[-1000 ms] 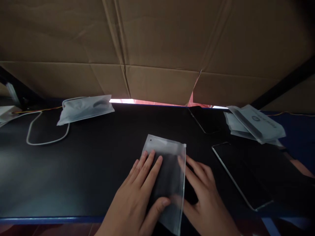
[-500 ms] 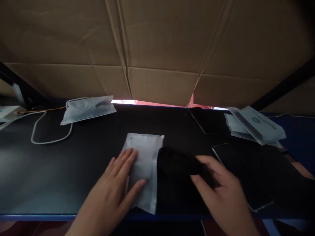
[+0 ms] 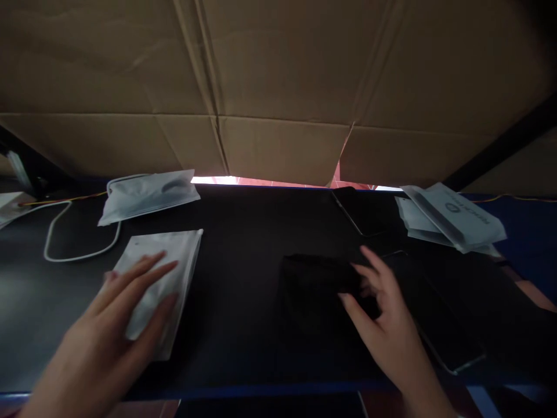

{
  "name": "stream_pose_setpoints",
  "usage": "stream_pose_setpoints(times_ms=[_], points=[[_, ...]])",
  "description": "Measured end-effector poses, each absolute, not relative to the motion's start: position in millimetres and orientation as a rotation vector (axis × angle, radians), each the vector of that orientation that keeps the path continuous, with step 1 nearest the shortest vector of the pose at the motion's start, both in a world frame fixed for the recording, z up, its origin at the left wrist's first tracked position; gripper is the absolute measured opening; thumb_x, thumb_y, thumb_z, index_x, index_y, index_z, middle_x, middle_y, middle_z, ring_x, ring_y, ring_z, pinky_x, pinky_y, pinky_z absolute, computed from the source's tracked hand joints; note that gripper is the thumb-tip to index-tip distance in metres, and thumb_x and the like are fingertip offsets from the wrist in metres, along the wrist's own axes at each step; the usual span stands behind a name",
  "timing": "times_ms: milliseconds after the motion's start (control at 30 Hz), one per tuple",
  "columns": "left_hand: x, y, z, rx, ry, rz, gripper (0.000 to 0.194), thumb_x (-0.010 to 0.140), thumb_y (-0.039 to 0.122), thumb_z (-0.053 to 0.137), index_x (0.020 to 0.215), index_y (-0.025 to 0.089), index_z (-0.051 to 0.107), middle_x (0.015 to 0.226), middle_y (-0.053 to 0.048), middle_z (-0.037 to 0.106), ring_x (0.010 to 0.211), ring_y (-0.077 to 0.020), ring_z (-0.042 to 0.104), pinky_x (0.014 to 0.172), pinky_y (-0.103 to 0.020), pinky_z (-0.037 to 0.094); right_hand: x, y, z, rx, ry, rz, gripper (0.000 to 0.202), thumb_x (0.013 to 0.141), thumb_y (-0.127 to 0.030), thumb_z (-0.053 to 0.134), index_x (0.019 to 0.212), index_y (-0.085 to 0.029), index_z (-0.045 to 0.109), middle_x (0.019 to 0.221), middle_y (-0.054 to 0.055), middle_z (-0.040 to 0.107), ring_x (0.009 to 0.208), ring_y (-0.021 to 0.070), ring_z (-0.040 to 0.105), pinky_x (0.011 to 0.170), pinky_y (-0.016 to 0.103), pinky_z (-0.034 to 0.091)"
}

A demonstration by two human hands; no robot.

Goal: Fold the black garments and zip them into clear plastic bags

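Observation:
My left hand [image 3: 126, 302] lies with its fingers spread over a frosted white zip pouch [image 3: 185, 255] on the left of the dark table. Its palm and fingers hide part of the pouch. Right of centre, my right hand [image 3: 383, 313] pinches the near right end of a soft black bundle [image 3: 313, 276] between thumb and fingers, the index finger raised. The bundle looks like folded fabric, but it is too dark against the tabletop for its exact kind to show. Beside my right wrist lies a phone-like dark slab [image 3: 452, 325] with a shiny clear edge.
A second white pouch [image 3: 150, 194] sits at the back left by a looped white cable [image 3: 82, 255]. Another dark phone-like slab [image 3: 357, 209] lies at the back, near several printed white pouches [image 3: 465, 217]. Cardboard [image 3: 278, 75] walls off the far side. Someone's arm [image 3: 535, 295] shows at right.
My left hand has slid the white pouch leftward, away from the black bundle. The right hand stays at the bundle, with its index finger now lifted.

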State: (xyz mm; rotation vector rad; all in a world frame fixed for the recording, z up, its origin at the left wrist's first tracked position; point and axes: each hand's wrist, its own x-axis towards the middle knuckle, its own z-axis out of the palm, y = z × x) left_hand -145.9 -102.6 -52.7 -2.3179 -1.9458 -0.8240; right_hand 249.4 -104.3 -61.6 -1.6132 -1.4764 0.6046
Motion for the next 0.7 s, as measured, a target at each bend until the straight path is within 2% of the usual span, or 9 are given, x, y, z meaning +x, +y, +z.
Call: stream_pose_setpoints(times_ms=[67, 133, 200, 267, 333, 400, 467, 567, 700], points=[[-98, -106, -37, -2.363, -1.831, -1.013, 0.033, 0.108, 0.041, 0.059, 0.140, 0.037, 0.067, 0.139, 0.004, 0.074, 0.137, -0.0321, 0.070, 0.118, -0.051, 0.059, 251, -107, -59, -1.557, -1.384, 0.528, 0.078, 0.102, -0.041, 0.070, 0.170, -0.038, 0.033, 0.149, 0.011, 0.067, 0.109, 0.0256, 0.075, 0.091, 0.045, 0.065], [-49, -110, -24, -2.578, -1.548, -1.153, 0.027, 0.105, 0.019, 0.060, 0.127, 0.030, 0.073, 0.117, 0.000, 0.078, 0.115, -0.0198, 0.078, 0.102, -0.031, 0.066, 253, -111, -57, -1.558, -1.317, 0.398, 0.070, 0.104, -0.042, 0.070, 0.167, -0.038, 0.041, 0.150, 0.011, 0.066, 0.105, 0.0250, 0.074, 0.084, 0.042, 0.065], [-7, -111, -18, -2.709, -1.405, -1.245, 0.029, 0.102, 0.011, 0.060, 0.121, 0.026, 0.076, 0.108, -0.002, 0.079, 0.100, -0.0150, 0.079, 0.085, -0.022, 0.067, 255, -114, -57, -1.586, -1.387, 0.284, 0.055, 0.106, -0.042, 0.068, 0.158, -0.039, 0.054, 0.150, 0.009, 0.066, 0.113, 0.0269, 0.072, 0.090, 0.045, 0.064], [23, -109, -19, -2.785, -1.309, -1.263, 0.029, 0.102, 0.014, 0.062, 0.127, 0.022, 0.075, 0.121, -0.007, 0.081, 0.112, -0.0197, 0.079, 0.093, -0.028, 0.069, 257, -116, -60, -1.597, -1.601, 0.255, 0.046, 0.109, -0.039, 0.063, 0.155, -0.039, 0.059, 0.155, 0.007, 0.064, 0.131, 0.0302, 0.067, 0.107, 0.052, 0.059], [42, -105, -27, -2.856, -1.270, -1.120, 0.042, 0.102, 0.024, 0.066, 0.143, 0.016, 0.068, 0.146, -0.014, 0.074, 0.136, -0.0312, 0.071, 0.108, -0.045, 0.067, 258, -118, -64, -1.595, -1.812, 0.277, 0.047, 0.112, -0.036, 0.056, 0.159, -0.040, 0.056, 0.161, 0.005, 0.062, 0.147, 0.0320, 0.058, 0.119, 0.060, 0.050], [52, -101, -40, -2.900, -1.277, -0.910, 0.061, 0.101, 0.031, 0.072, 0.156, 0.008, 0.056, 0.162, -0.022, 0.061, 0.151, -0.0405, 0.059, 0.115, -0.060, 0.061, 258, -118, -68, -1.614, -1.900, 0.285, 0.051, 0.113, -0.035, 0.052, 0.164, -0.041, 0.049, 0.165, 0.003, 0.059, 0.152, 0.0322, 0.054, 0.123, 0.064, 0.046], [55, -98, -50, -2.910, -1.298, -0.795, 0.069, 0.101, 0.030, 0.075, 0.160, 0.006, 0.050, 0.166, -0.024, 0.055, 0.153, -0.0419, 0.054, 0.116, -0.065, 0.057, 258, -117, -71, -1.630, -1.898, 0.296, 0.054, 0.114, -0.036, 0.051, 0.167, -0.041, 0.044, 0.167, 0.003, 0.058, 0.154, 0.0316, 0.053, 0.124, 0.064, 0.045], [51, -95, -54, -2.967, -1.349, -0.865, 0.061, 0.105, 0.018, 0.065, 0.163, 0.013, 0.048, 0.163, -0.017, 0.060, 0.153, -0.0335, 0.057, 0.121, -0.059, 0.054, 259, -117, -72, -1.639, -1.815, 0.340, 0.064, 0.115, -0.039, 0.050, 0.174, -0.041, 0.028, 0.173, 0.006, 0.050, 0.156, 0.0314, 0.051, 0.123, 0.063, 0.048], [37, -92, -41, -2.944, -1.581, -1.319, 0.051, 0.109, 0.015, 0.055, 0.158, 0.029, 0.057, 0.148, -0.002, 0.075, 0.135, -0.0205, 0.073, 0.113, -0.037, 0.063, 260, -118, -72, -1.670, -1.718, 0.398, 0.079, 0.113, -0.046, 0.055, 0.177, -0.043, 0.011, 0.177, 0.007, 0.042, 0.157, 0.0332, 0.050, 0.121, 0.063, 0.051]])
